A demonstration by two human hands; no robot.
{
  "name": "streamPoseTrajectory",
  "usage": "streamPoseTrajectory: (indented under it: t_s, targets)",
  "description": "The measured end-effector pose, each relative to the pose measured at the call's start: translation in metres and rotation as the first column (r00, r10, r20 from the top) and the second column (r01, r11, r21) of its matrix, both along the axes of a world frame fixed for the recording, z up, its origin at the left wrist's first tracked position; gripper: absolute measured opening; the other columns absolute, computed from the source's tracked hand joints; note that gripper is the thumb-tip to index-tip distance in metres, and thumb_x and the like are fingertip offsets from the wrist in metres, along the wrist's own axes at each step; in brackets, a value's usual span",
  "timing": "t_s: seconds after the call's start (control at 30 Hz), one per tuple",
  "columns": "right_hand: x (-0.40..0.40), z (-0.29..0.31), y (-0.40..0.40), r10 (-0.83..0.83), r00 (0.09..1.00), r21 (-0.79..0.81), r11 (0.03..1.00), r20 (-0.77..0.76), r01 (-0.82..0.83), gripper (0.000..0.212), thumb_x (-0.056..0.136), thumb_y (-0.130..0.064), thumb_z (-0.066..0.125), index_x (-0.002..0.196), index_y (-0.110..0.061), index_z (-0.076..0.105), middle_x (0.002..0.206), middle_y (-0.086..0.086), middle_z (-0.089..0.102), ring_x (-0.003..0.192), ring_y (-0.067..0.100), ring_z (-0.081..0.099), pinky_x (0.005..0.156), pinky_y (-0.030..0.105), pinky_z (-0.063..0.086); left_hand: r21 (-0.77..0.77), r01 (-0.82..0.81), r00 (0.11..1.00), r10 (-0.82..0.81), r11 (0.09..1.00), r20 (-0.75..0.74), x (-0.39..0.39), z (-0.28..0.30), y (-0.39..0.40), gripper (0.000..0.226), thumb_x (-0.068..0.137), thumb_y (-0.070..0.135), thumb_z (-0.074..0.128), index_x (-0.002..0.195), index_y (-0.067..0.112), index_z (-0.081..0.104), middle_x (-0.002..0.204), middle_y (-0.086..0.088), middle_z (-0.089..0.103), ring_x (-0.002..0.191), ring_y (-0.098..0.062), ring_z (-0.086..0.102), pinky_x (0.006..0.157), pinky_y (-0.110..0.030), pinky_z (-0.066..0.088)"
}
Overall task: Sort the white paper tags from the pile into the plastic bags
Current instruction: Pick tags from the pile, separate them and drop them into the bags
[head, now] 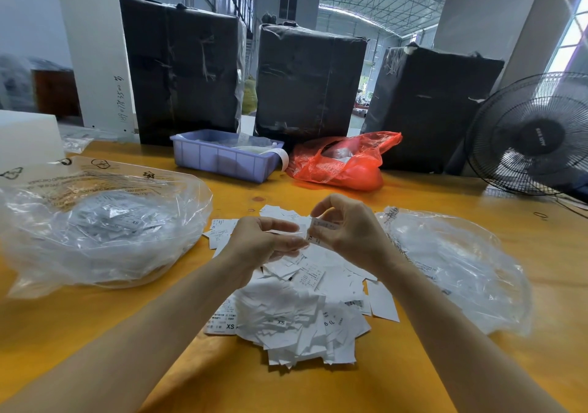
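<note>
Above the paper pile (296, 311), the right hand (346, 231) pinched a white tag (324, 224) while the left hand (261, 241) curled round a few more, apparently reading sizes. Clear bags lay open either side, the left bag (95, 228) already holding tags, the right bag (455, 263) near empty, both within reach for dropping.

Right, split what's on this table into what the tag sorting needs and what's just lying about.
Needed:
- pile of white tags
- tags held in the left hand and right hand
- clear bag on the left
- clear bag on the right

Lying about:
- blue bin
- red bag
- fan
- black-wrapped bales
</note>
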State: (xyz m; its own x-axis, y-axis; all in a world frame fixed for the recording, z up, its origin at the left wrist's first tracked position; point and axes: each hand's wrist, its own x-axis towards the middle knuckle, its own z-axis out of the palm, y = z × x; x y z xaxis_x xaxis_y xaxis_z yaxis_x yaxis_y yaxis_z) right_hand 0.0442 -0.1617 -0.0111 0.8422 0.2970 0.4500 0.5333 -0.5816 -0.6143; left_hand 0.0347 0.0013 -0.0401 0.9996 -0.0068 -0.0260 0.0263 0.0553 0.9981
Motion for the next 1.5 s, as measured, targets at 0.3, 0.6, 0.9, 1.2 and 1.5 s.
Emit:
streamPoseTrajectory:
  t_s: [0.3, 0.6, 0.9, 1.2, 1.5]
  targets:
    - [0.001, -0.001, 0.000, -0.008, 1.000, 0.028, 1.000, -0.006, 0.009, 0.023, 0.078, -0.005, 0.073, 0.097, -0.011, 0.063, 0.086, 0.011, 0.069, 0.081, 0.022, 0.067, 0.076, 0.042, 0.056, -0.032, 0.014, 1.000, -0.013, 0.999, 0.010, 0.000, 0.000, 0.000, 0.029, 0.066, 0.000, 0.079, 0.093, 0.005, 0.068, 0.085, -0.016, 0.074, 0.071, -0.019, 0.072, 0.073, -0.024, 0.057]
    - [0.002, -0.002, -0.002, -0.022, 1.000, 0.025, 0.999, 0.002, 0.022, 0.022, 0.078, -0.006, 0.073, 0.097, -0.012, 0.062, 0.082, 0.010, 0.069, 0.077, 0.021, 0.067, 0.071, 0.038, 0.058, 0.018, 0.023, 0.999, -0.024, 1.000, 0.047, -0.001, 0.000, -0.001, 0.027, 0.067, 0.002, 0.080, 0.091, 0.007, 0.068, 0.079, -0.012, 0.074, 0.067, -0.017, 0.072, 0.065, -0.019, 0.057]
    - [0.003, 0.004, -0.006, -0.023, 1.000, 0.202, 0.979, -0.001, 0.022, 0.013, 0.089, -0.004, 0.059, 0.098, -0.012, 0.057, 0.069, 0.016, 0.066, 0.046, 0.015, 0.064, 0.041, 0.021, 0.041, 0.065, 0.010, 0.992, -0.018, 0.998, 0.125, -0.004, -0.001, -0.002, 0.003, 0.082, 0.009, 0.070, 0.084, 0.009, 0.069, 0.077, -0.003, 0.075, 0.065, -0.012, 0.070, 0.058, -0.014, 0.051]
    - [-0.014, -0.007, -0.005, 0.022, 0.938, 0.057, 0.998, -0.347, -0.002, 0.045, 0.078, -0.049, 0.066, 0.073, -0.005, 0.071, 0.060, 0.008, 0.063, 0.049, 0.009, 0.053, 0.048, 0.021, 0.037, 0.015, -0.042, 0.991, 0.039, 0.999, 0.130, -0.008, -0.004, -0.011, 0.003, 0.080, 0.012, 0.073, 0.078, 0.011, 0.072, 0.068, -0.003, 0.073, 0.059, -0.010, 0.065, 0.055, -0.014, 0.049]
    - [-0.026, -0.027, -0.005, 0.084, 0.906, 0.469, 0.873, -0.416, 0.134, 0.016, 0.077, -0.016, 0.076, 0.073, -0.001, 0.072, 0.057, 0.002, 0.062, 0.055, 0.012, 0.056, 0.055, 0.024, 0.045, -0.272, -0.030, 0.983, -0.022, 0.962, -0.185, -0.010, -0.003, -0.021, 0.035, 0.063, 0.033, 0.079, 0.076, 0.002, 0.070, 0.061, -0.003, 0.065, 0.057, -0.013, 0.055, 0.054, -0.023, 0.047]
